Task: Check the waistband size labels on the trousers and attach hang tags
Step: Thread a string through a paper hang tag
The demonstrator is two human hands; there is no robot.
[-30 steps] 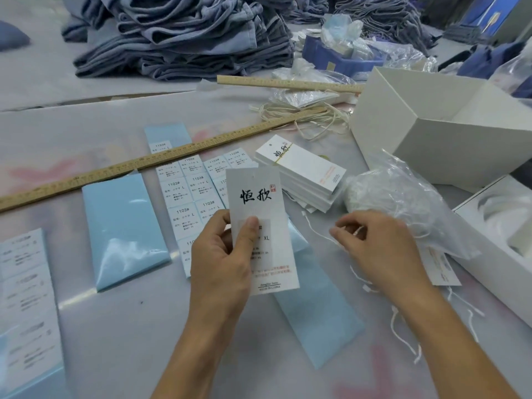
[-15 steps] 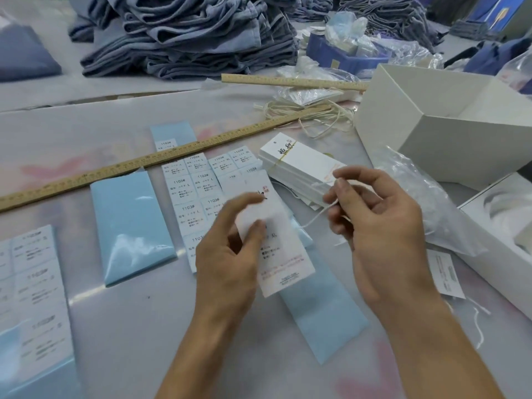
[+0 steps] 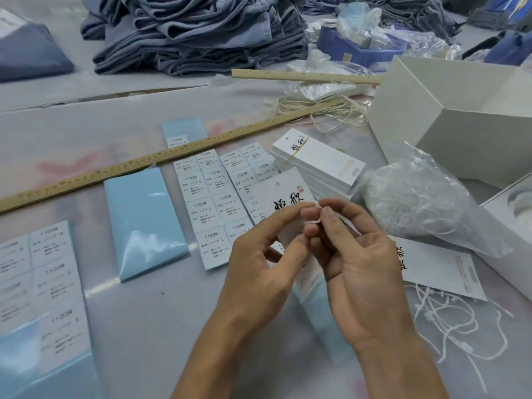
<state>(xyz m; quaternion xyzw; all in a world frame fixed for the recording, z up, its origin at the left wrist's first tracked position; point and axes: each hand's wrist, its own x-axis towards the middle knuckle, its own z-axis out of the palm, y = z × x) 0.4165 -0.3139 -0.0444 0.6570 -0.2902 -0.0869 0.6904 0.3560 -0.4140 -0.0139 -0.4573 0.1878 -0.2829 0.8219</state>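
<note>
- Hands meet over the middle of the table [image 3: 121, 326]: the left hand [image 3: 259, 272] and the right hand [image 3: 357, 266] come together fingertip to fingertip, which reads as threading work done close under the eyes.
- The hang tag [image 3: 283, 194] stands tilted behind the fingers, its punched hole at the top clear of them; the left hand seems to hold it lower down, though the grip itself is hidden. Judged from this, the hole is kept free for the string.
- A white string [image 3: 314, 216] is pinched between the right thumb and forefinger, with the left fingertips pressed against the same spot, probably to stiffen or steer its end.
- The supplies lie within reach: a banded tag stack [image 3: 319, 165] just behind the hands, a plastic bag of strings [image 3: 414, 208] to the right, loose strings [image 3: 449, 321] near the right forearm, and size stickers [image 3: 213, 197] on sheets to the left.
- The trousers [image 3: 195, 33] lie piled at the far edge, well apart from the hands, so no tag is attached to a garment yet and no waistband label is in view.
- A long ruler [image 3: 138, 168] lies slantwise across the table, and a white box [image 3: 437, 116] sits open at the right.
- Against the frame a second ago, the right hand has left the bag and risen with a string, and the left thumb no longer lies flat on the tag face.
- Half a second ago the hands were apart; now they touch.
</note>
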